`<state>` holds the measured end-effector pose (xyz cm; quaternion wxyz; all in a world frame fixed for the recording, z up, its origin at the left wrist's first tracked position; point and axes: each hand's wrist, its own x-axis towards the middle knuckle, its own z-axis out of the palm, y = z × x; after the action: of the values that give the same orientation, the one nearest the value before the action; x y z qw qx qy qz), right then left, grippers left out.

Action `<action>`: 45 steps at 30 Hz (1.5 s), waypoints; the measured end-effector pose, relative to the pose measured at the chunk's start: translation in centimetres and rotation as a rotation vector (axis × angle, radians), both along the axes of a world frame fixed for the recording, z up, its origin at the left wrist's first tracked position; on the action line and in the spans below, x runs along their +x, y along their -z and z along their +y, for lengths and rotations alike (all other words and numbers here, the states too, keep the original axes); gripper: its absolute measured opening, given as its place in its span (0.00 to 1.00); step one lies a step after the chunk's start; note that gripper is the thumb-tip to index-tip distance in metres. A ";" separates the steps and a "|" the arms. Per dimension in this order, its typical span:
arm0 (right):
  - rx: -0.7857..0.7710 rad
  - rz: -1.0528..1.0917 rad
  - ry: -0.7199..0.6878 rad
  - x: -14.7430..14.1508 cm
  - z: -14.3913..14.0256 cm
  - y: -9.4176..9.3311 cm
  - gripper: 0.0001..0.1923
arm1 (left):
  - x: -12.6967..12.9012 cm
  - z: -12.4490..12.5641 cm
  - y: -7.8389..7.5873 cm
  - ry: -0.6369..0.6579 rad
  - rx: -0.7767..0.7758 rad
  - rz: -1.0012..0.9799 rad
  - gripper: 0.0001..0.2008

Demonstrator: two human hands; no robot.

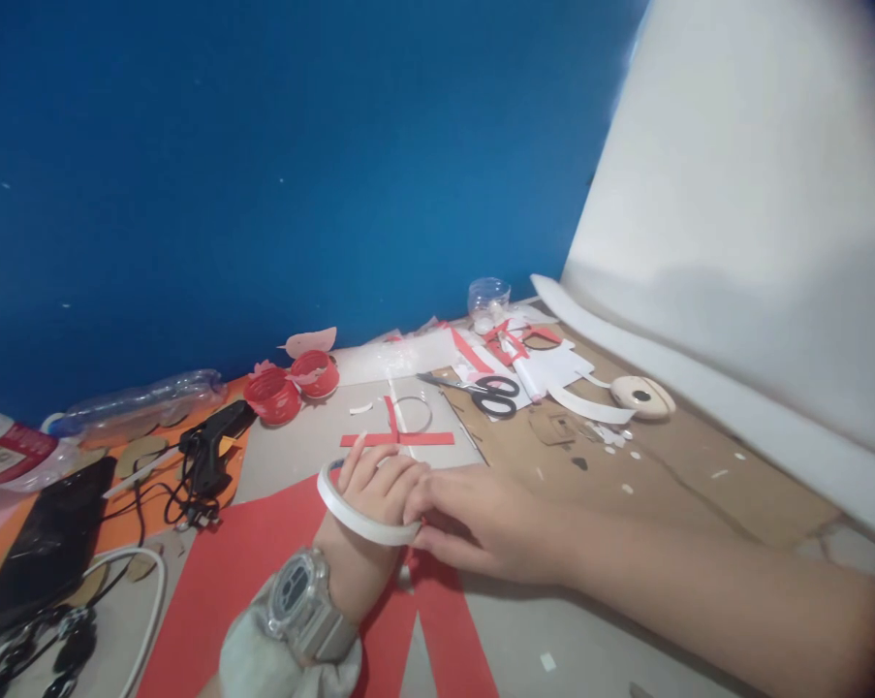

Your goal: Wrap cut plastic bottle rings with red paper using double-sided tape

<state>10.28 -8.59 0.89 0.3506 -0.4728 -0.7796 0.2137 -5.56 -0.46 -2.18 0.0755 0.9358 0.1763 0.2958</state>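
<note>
A thin white ring (368, 526) crosses the back of my left hand (375, 496) like a bangle. My left hand seems to pass through it, fingers stretched out and holding nothing that I can see. My right hand (473, 519) pinches the ring's right end between thumb and fingers, touching my left fingers. Under both hands lies a large red paper sheet (219, 572). Just beyond are crossed red strips (426, 439) and a thin clear ring (413, 415). A digital watch (298, 591) is on my left wrist.
Black-handled scissors (495, 396), paper scraps (553, 368) and a cream tape dispenser (644, 397) lie ahead and right. Two red cups (273, 396) stand at the back. A black glue gun (208, 451), cables, a plastic bottle (15, 446) and a black slab (48, 543) are left. A blue wall (298, 194) rises behind.
</note>
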 end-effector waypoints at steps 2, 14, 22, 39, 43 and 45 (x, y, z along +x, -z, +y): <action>-0.012 -0.013 0.035 -0.1 -0.1 -0.2 0.03 | -0.4 -0.1 -0.2 0.026 -0.009 0.011 0.21; -0.077 0.039 0.120 0.3 0.8 0.3 0.05 | -1.3 -0.5 -1.5 0.105 -0.627 -0.213 0.20; -0.003 0.135 0.129 0.1 0.2 0.2 0.16 | -1.1 -0.2 -1.1 -0.072 -0.452 -0.175 0.11; -0.039 0.051 0.138 0.1 0.1 0.4 0.21 | -0.9 -0.5 -1.3 -0.103 -0.280 -0.035 0.10; -0.013 0.089 0.117 0.1 0.0 0.5 0.17 | -0.8 -0.5 -1.2 -0.099 -0.268 -0.016 0.10; -0.003 0.088 0.106 0.1 0.0 0.5 0.16 | -0.8 -0.5 -1.1 -0.084 -0.266 -0.007 0.09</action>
<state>10.35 -8.64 0.38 0.3949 -0.5040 -0.7370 0.2166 -6.33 -1.01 -1.07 0.1868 0.9083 0.2527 0.2761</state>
